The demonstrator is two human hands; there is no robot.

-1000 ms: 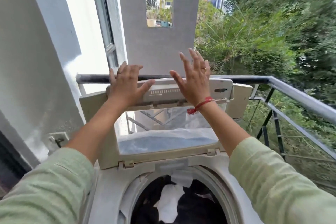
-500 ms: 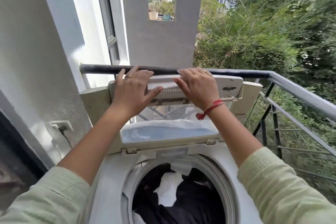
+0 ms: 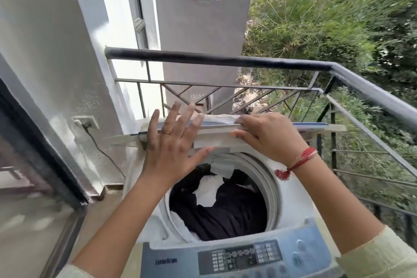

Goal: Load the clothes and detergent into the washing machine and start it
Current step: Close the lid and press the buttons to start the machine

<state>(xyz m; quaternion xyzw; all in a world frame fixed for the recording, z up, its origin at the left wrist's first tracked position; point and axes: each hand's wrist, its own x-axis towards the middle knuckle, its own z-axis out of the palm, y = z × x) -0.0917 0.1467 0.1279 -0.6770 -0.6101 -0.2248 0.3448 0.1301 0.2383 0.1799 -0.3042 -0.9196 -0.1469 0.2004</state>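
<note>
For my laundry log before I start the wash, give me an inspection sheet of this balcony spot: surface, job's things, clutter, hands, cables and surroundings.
Surface: washer top, white, opening uncovered.
Job's things: dark and white clothes in the drum; lid raised, about level, above the back of the opening; panel at the near edge.
Clutter: nothing seen.
Hands: left hand flat on the lid, fingers spread; right hand curled over the lid's edge.
Cables: cable runs down from the wall socket, left of the washer.
Surroundings: railing behind and to the right; trees beyond.
</note>
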